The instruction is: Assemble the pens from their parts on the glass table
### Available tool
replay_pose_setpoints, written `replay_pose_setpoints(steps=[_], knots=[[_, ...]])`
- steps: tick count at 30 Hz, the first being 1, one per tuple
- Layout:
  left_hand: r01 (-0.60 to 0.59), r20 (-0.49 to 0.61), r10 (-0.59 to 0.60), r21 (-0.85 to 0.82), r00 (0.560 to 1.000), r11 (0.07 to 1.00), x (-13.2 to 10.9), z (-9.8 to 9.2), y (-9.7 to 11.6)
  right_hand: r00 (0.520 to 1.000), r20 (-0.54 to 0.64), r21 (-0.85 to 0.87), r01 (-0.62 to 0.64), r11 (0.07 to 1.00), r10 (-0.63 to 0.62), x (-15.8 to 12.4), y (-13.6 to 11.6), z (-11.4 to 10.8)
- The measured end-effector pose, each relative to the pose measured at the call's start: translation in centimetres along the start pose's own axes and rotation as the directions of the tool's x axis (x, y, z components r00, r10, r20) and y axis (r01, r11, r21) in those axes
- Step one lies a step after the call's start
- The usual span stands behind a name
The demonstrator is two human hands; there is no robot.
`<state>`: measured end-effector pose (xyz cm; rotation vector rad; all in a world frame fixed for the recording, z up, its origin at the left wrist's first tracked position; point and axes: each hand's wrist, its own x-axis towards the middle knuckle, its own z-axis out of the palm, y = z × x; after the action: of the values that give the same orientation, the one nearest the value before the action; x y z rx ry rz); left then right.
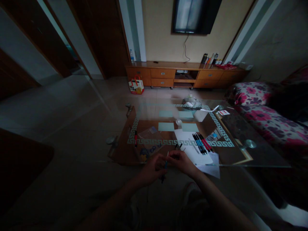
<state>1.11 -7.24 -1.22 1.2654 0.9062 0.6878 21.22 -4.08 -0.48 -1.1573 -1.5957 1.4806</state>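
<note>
In front of the glass table's near edge, my left hand is closed around a slim blue pen held roughly upright. The pen's dark lower end sticks out below the fingers. My right hand is closed too, its fingertips pinching at the pen's pale upper end; whether they hold a separate part is too dark to tell. Just beyond the hands lie small black pieces by the white paper. On that paper rests a row of blue, black and red pens.
The glass table carries a red pen, a clear plastic bag and a red-and-white card. A crumpled plastic bag sits at its far side. A flowered sofa stands right, a wooden cabinet behind.
</note>
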Motion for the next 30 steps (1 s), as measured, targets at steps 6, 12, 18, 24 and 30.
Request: replay_pose_setpoints(steps=[6,12,18,24,30], knots=[[-0.029,-0.008,0.029,0.007,1.0,1.0,0.1,0.0,0.1,0.999,0.046,0.017,-0.003,1.0,0.003,-0.1,0.8,0.1],[-0.06,0.002,0.06,-0.032,0.998,0.998,0.2,0.1,0.3,0.998,0.057,0.029,0.001,1.0,-0.002,0.0,0.8,0.2],[-0.05,0.02,0.051,-0.046,0.999,0.998,0.2,0.1,0.5,0.999,0.047,0.08,-0.015,0.997,0.011,0.0,1.0,0.3],[-0.084,0.006,0.084,-0.017,0.996,0.996,0.2,0.1,0.9,0.999,0.052,0.129,-0.004,0.992,-0.003,0.1,1.6,0.4],[-0.096,-0.039,0.097,0.023,0.995,0.995,0.4,-0.1,0.0,1.0,0.019,0.087,-0.02,0.996,0.018,-0.1,1.1,0.4]])
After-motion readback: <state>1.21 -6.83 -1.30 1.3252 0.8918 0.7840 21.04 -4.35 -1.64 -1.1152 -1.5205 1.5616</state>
